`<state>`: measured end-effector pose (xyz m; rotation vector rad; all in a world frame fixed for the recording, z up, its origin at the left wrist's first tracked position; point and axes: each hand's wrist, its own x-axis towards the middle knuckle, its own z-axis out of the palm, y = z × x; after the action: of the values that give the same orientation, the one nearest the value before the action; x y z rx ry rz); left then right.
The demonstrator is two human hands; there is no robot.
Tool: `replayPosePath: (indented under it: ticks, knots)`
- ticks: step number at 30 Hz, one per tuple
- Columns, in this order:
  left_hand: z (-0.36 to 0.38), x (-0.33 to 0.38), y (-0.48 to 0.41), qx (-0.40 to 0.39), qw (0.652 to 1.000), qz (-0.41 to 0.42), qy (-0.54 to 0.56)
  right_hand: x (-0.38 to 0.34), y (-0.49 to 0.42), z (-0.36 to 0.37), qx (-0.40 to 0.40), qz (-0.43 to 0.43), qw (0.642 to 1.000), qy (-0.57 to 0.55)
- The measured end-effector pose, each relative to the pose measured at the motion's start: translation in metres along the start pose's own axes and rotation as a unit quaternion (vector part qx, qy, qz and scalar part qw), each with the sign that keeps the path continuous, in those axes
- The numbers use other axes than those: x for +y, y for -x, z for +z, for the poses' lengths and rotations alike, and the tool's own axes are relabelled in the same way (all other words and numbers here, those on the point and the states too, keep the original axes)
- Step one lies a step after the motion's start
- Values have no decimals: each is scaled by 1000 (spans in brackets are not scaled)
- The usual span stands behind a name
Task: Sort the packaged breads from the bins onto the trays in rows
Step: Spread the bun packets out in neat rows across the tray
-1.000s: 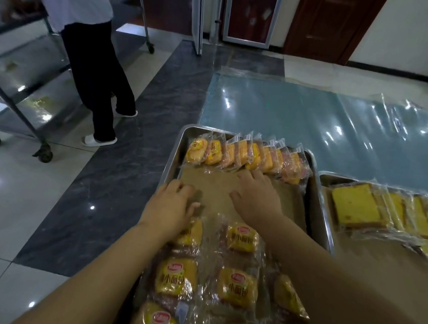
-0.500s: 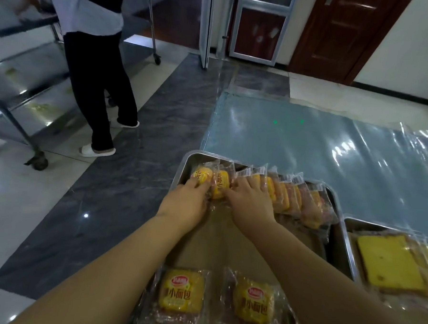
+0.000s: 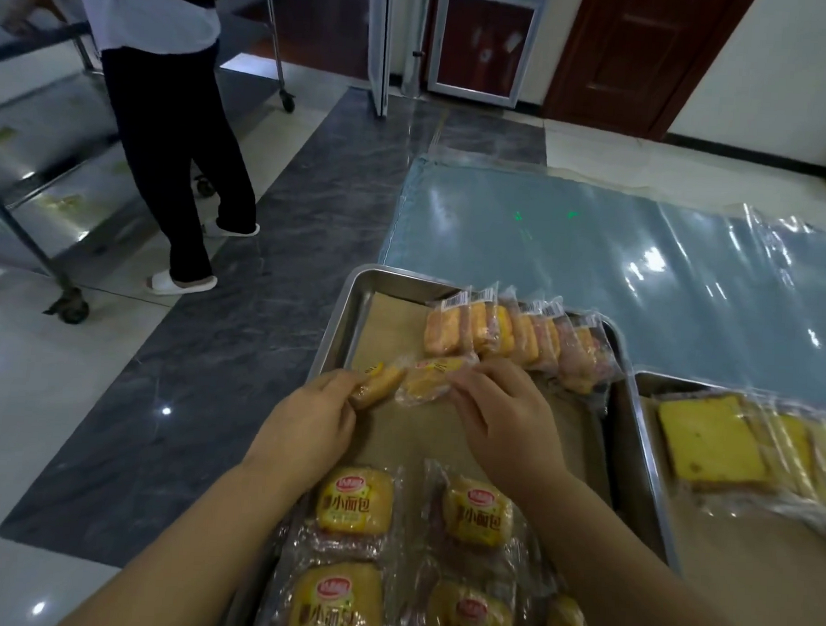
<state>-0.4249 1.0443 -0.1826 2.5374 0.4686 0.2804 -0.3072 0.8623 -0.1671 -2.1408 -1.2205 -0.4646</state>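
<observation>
A steel tray (image 3: 335, 337) lined with brown paper lies on the floor in front of me. Along its far edge stands a row of several small packaged breads (image 3: 520, 335), leaning on each other. My left hand (image 3: 307, 424) pinches one packaged bread (image 3: 378, 383) and my right hand (image 3: 506, 423) grips a second packaged bread (image 3: 429, 378); both packs hover just above the paper, near the row. Several flat packs with yellow labels (image 3: 355, 501) lie at the tray's near end.
A second tray (image 3: 644, 420) at the right holds packaged yellow cake slices (image 3: 708, 443). A blue plastic-covered mat (image 3: 596, 255) lies beyond. A person in black trousers (image 3: 170, 156) stands at the left beside a wheeled steel rack (image 3: 31, 158).
Both hands reached to the left end of the far row, then drew back toward me, each holding a pack. The row's left end now sits farther right, leaving bare paper there.
</observation>
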Motion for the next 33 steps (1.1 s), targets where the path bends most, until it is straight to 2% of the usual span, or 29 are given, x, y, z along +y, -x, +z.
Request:
replayPosePath:
  ticks: [3, 6, 9, 12, 13, 16, 18, 20, 23, 27, 33]
  knots:
    - [4, 0, 11, -31, 999, 40, -15, -1, 18, -10, -13, -20, 999, 42]
    - [11, -5, 14, -100, 992, 60, -40, -1, 29, -16, -65, 21, 993, 93]
    - [14, -11, 10, -182, 975, 69, -102, -2, 34, -15, -193, 92, 970, 117]
    - [12, -11, 4, -175, 976, 66, -115, -1, 38, -10, -317, 106, 935, 114]
    - [12, -9, 3, -160, 978, 70, -115, 0, 38, -10, -322, 116, 934, 103]
    - [18, 3, 0, -83, 987, 65, -118, 8, 36, -11, -270, 138, 952, 51]
    - [27, 13, -4, -53, 992, 31, -108, 13, 35, -10, -311, 150, 938, 34]
    - [37, 21, -7, -67, 991, 3, -115, 18, 37, -7, -358, 175, 917, 39]
    - [48, 29, -12, -75, 989, -16, -130, 22, 37, -6, -324, 228, 914, 83]
    - [54, 27, -9, -66, 991, -29, -109, 23, 35, -3, -301, 313, 890, 138]
    - [56, 21, 5, -58, 993, -26, -96, 11, 31, 13, -297, 361, 869, 165]
